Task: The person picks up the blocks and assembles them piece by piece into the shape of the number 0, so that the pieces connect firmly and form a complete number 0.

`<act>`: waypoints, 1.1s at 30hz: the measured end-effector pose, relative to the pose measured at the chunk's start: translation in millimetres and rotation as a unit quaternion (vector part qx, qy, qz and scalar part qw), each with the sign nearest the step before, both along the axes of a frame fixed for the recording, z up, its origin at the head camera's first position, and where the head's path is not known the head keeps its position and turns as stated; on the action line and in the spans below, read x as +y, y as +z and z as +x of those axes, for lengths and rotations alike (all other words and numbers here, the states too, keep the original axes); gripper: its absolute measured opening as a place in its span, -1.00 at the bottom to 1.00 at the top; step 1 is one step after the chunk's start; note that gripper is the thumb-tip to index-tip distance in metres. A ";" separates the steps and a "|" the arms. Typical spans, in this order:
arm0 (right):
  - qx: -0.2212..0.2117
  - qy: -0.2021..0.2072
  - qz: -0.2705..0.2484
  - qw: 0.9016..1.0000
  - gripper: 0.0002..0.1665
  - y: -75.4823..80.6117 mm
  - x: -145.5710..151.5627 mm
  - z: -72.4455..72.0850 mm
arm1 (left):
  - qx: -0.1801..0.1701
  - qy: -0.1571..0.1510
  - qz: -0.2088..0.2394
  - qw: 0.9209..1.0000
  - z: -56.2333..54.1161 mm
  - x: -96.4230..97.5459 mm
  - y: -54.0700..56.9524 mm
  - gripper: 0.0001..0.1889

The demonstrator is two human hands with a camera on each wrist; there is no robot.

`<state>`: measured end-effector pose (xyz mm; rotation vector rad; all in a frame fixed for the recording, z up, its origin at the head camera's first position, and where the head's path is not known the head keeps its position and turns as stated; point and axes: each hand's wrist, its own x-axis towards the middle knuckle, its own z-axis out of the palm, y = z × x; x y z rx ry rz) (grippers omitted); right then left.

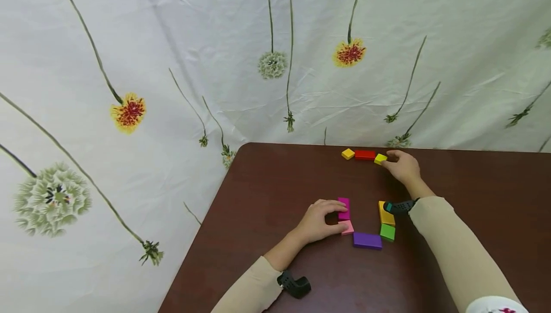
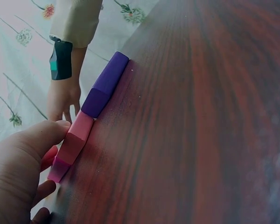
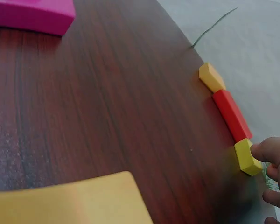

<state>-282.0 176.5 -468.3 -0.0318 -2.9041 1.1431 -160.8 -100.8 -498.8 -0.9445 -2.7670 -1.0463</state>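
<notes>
On the brown table [image 1: 267, 184], my left hand [image 1: 318, 222] curves over two blocks. Its thumb touches the pink block [image 2: 77, 137], and its forefinger reaches across the magenta block [image 1: 344, 207]. At the far edge, my right hand [image 1: 404, 165] has its thumb against the bright yellow block [image 3: 246, 157], its forefinger just behind. That block stands at the end of a row with a red block [image 3: 232, 114] and an orange-yellow block [image 3: 210, 77]. Nearer me, a purple block [image 1: 367, 240], a green block [image 1: 387, 232] and a larger yellow-orange block [image 1: 386, 213] continue from the pink one.
A white cloth [image 1: 241, 54] printed with flowers hangs behind and to the left of the table. The far row of blocks lies close to the table's back edge. Black bands [image 1: 294, 284] sit on both wrists, over beige sleeves [image 1: 456, 251].
</notes>
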 end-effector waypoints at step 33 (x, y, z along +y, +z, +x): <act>0.048 0.099 -0.021 0.994 -0.51 -11.1 23.1 41.0 | 0.000 0.000 0.004 1.000 -0.9 1.0 -1.8 -0.56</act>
